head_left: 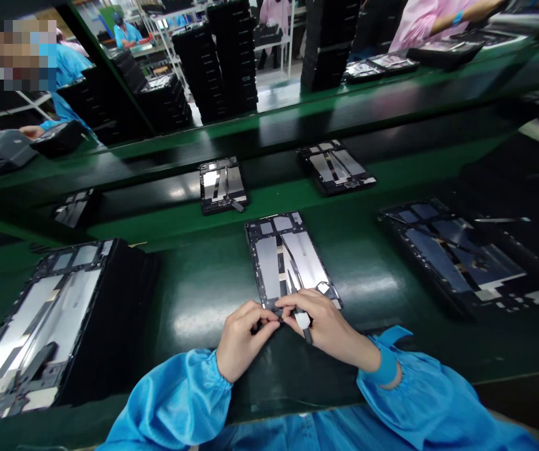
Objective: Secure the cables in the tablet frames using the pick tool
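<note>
An open tablet chassis with silver shielding plates lies face down on the green bench in front of me. My left hand pinches at its near edge, fingers closed on a small part I cannot make out. My right hand meets it there, fingers curled around a thin dark tool with a small white piece at its tip. Both arms wear blue sleeves, the right with a blue wrist strap.
A stack of black trays holding a chassis sits at my left, another chassis on trays at my right. Two more chassis ride the conveyor behind. Across it, other workers' hands and tall black tray stacks.
</note>
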Motion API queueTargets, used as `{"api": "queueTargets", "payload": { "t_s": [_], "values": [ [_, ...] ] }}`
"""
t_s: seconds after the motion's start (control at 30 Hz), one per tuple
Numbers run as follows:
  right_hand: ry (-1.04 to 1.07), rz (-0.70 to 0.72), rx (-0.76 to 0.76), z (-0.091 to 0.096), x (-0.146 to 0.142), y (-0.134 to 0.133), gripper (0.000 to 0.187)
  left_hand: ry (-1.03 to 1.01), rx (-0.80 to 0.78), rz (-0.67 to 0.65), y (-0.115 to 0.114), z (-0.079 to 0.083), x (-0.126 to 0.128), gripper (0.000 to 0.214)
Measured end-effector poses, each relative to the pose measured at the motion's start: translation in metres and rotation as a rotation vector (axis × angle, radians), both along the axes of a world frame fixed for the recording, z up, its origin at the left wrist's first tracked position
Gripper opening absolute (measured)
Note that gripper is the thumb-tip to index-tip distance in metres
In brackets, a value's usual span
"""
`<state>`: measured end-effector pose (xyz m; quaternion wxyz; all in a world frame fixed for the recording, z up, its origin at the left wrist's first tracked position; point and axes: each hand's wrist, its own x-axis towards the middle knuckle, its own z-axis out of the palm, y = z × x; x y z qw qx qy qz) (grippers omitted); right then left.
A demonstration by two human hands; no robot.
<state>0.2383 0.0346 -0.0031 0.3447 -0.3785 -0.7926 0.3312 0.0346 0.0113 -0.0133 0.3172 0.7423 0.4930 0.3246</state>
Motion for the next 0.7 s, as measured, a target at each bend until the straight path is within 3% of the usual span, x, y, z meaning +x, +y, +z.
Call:
{"api": "queueTargets", "payload": {
  "t_s": [0.2,0.4,0.7],
  "values": [
    [-0.045,0.023,-0.022,-0.002,0.000,-0.002,0.045,0.100,0.034,-0.016,-0.001,0.003,0.002,0.015],
    [-0.075,0.057,0.031,-0.006,0.002,-0.002,0.076,0.456,0.438,-0.122,-0.009,0.003,-0.010,0.019],
    [-0.046,0.042,0.003,-0.008,0.002,-0.002,0.077,0.588,0.580,-0.331,-0.002,-0.001,-0.031,0.034]
  ]
}}
